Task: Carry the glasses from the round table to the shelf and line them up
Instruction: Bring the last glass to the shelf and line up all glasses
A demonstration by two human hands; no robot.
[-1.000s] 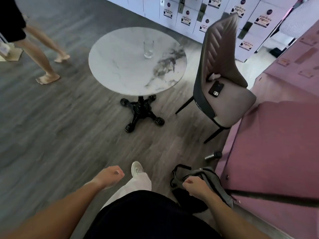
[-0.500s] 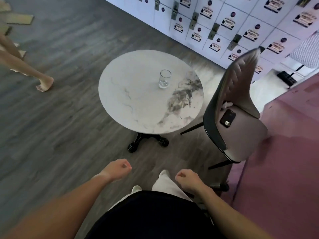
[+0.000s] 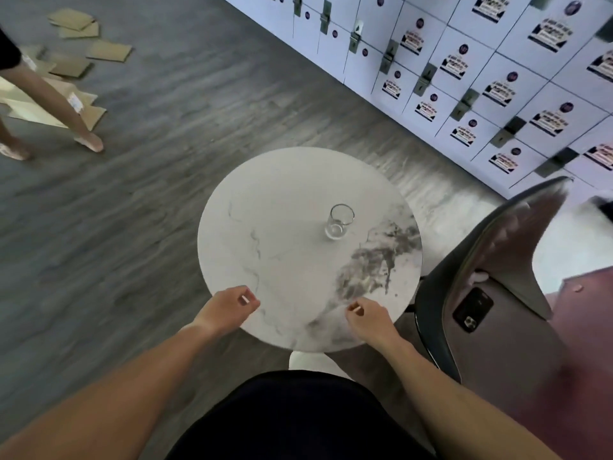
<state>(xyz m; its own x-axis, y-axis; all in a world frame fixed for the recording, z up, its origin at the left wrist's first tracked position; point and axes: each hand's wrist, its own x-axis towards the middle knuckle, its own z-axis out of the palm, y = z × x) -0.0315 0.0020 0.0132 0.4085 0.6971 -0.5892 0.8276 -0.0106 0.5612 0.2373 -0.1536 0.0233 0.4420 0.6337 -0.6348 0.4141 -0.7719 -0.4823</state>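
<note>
Neither hand has hold of anything: left hand (image 3: pixel 229 310) and right hand (image 3: pixel 368 315) both hang with fingers loosely curled over the near edge of the round table (image 3: pixel 282 194), low centre of the frame, palms inward, nothing between the fingers. Head view, the only one: one glass (image 3: pixel 340 222) stands on the marble top, right of centre and toward the far side, well apart from both hands. It is upright, long axis vertical, mouth up, clear base on the stone; it looks empty, though a little liquid at the bottom cannot be ruled out. Likely the last one left to carry, judging from the single glass on the top; the shelf is not in view. Hands probably sit loose because the reach has not begun; the right hand lies nearer the glass. Chair (image 3: pixel 491 293) at lower right, tucked just beside the table, with a phone (image 3: pixel 472 308) lying on its seat. Lockers (image 3: pixel 464 78) fill the upper right. Another person's legs (image 3: pixel 49 101) and scattered cardboard sheets (image 3: pixel 83 51) at upper left, well away.
</note>
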